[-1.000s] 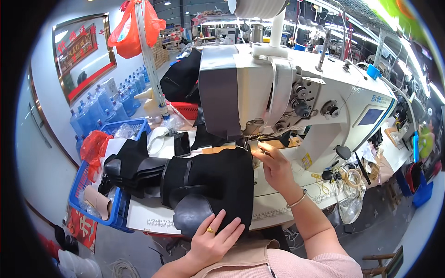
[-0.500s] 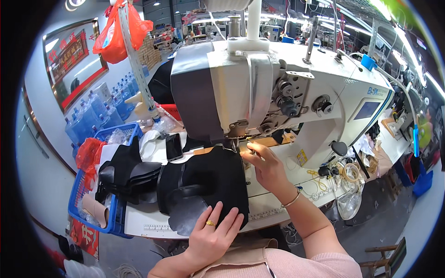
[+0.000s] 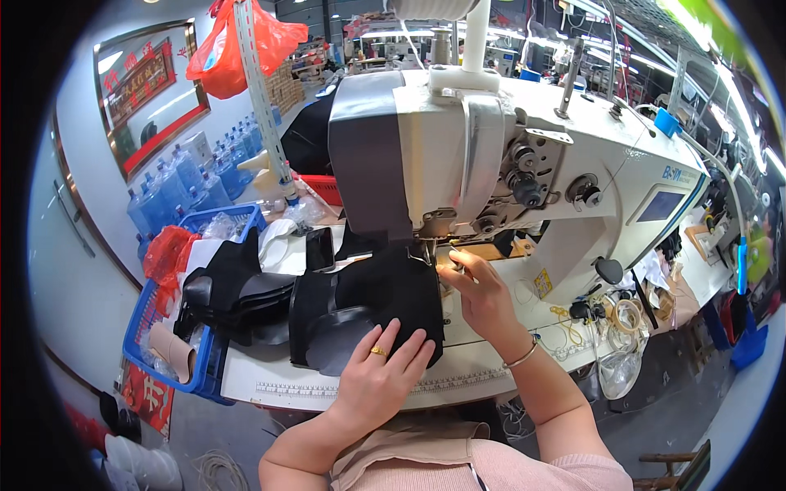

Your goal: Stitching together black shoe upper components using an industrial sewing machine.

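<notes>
A black fabric piece [image 3: 393, 290] with a smooth dark grey panel [image 3: 332, 340] lies on the white sewing machine bed, its far end under the needle and presser foot [image 3: 426, 251]. My left hand [image 3: 381, 376] rests flat on its near part, fingers spread and holding nothing. Beside the presser foot, at the fabric's right edge, my right hand [image 3: 487, 299] has its fingers curled together. What sits between those fingertips, if anything, is too small to make out. The white sewing machine [image 3: 606, 155] rises above both hands.
Left of the fabric lies a stack of black pieces [image 3: 237, 299], with a phone [image 3: 320, 250] behind it. A blue basket [image 3: 214, 372] stands at the table's left. Tape rolls [image 3: 627, 315] and cords lie at the right. A ruler strip [image 3: 327, 391] runs along the front edge.
The fabric has moved away from me, further under the needle, and my left hand has gone forward with it. My right hand stays beside the presser foot. The whole view has shifted slightly.
</notes>
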Demonstrator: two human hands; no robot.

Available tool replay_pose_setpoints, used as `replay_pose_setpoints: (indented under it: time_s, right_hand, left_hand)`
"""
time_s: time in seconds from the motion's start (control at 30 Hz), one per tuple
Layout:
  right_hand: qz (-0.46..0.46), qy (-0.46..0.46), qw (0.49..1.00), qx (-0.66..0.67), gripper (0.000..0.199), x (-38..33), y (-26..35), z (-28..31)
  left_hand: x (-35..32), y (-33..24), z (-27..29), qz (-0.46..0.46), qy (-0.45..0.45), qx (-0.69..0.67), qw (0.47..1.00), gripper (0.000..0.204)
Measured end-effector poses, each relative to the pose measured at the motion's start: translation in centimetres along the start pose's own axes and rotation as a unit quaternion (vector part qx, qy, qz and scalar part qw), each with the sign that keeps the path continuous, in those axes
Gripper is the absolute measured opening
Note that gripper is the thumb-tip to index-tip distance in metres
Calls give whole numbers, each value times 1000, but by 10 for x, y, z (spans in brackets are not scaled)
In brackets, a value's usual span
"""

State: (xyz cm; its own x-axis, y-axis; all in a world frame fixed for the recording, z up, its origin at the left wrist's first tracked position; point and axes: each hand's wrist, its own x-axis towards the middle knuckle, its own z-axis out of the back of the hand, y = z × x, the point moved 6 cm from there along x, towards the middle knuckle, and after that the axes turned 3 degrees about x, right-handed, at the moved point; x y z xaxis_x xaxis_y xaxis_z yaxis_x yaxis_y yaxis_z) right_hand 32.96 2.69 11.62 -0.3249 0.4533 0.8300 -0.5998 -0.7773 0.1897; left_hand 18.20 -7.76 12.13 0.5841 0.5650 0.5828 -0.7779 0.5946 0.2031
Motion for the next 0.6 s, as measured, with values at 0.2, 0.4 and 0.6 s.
replay_pose_setpoints:
  time_s: [0.2, 0.4, 0.6]
  right_hand:
    - [-13, -3, 1000, 7, 41, 1, 5, 1]
    - [-15, -4, 1000, 8, 41, 2, 0, 4]
    - [-21, -4, 1000, 11, 42, 1, 0, 5]
  left_hand:
    - [11, 7, -5, -3, -12, 14, 1000, 34]
    - [27, 15, -10, -3, -22, 15, 1000, 34]
    - [37, 29, -22, -4, -29, 6, 1000, 34]
